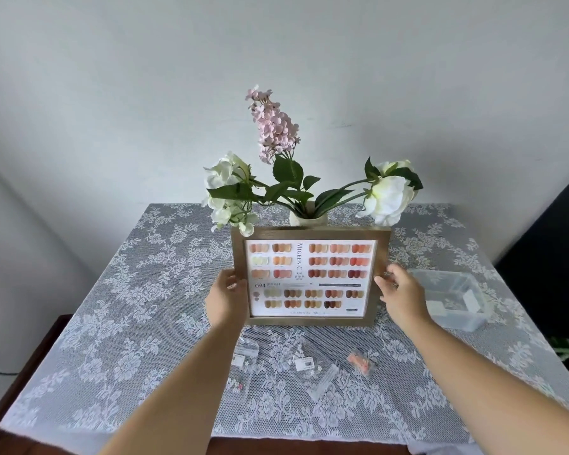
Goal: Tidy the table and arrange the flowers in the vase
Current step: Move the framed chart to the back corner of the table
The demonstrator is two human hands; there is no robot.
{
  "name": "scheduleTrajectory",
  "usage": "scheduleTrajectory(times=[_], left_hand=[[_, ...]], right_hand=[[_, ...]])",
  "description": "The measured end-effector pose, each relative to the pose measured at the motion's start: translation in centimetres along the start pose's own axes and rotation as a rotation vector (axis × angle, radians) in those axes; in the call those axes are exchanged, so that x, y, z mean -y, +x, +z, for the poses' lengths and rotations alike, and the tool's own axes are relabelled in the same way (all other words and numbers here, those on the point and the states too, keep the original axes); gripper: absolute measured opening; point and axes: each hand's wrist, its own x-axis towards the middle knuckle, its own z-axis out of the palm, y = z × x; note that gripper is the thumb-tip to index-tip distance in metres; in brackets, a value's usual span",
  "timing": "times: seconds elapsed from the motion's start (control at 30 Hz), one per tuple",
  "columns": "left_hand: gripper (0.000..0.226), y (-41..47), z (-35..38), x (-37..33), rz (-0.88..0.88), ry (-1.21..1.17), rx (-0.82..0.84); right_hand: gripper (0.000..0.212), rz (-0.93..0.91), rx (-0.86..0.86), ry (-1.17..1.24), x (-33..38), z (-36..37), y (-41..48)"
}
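A white lace tablecloth [128,290] covers my table against a plain grey wall [145,77]. Behind the gold frame [309,233], a pale vase [307,219] holds white and pink flowers [275,126]; right of the frame sits a clear plastic box [454,302], its contents unclear. My left hand [225,298] and right hand [399,295] clasp the frame's sides, small packets [312,364] lying before it.

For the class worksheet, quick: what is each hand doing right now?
Left hand: closed on the left edge of the picture frame.
Right hand: at the frame's right edge; whether it grips cannot be told.
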Motion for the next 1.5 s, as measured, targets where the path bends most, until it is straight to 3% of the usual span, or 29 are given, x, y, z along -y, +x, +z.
scheduleTrajectory(times=[0.23,0.47,0.73,0.87,1.17,1.5], left_hand=[[0.021,-3.0,-1.4,-0.1,-0.013,-0.091,-0.061],[0.021,-6.0,-6.2,1.2,-0.035,-0.156,-0.210],[0.015,-5.6,-16.0,5.5,-0.068,-0.179,-0.375],[0.018,-3.5,-22.0,7.5,-0.065,-0.193,-0.422],[0.024,5.0,-32.1,11.2,-0.030,-0.103,-0.396],[0.018,13.3,-30.6,10.9,-0.030,-0.113,-0.326]], right_hand=[[0.030,-0.023,0.028,0.037,0.5,-1.4,-0.8],[0.035,-0.178,0.155,-0.064,2.9,-0.3,-2.2],[0.009,-0.322,0.314,0.046,9.5,6.4,-5.9],[0.011,-0.355,0.349,0.083,13.9,10.8,-8.5],[0.016,-0.337,0.323,0.116,21.3,20.7,-12.1],[0.014,-0.296,0.274,0.049,23.0,25.0,-7.2]])
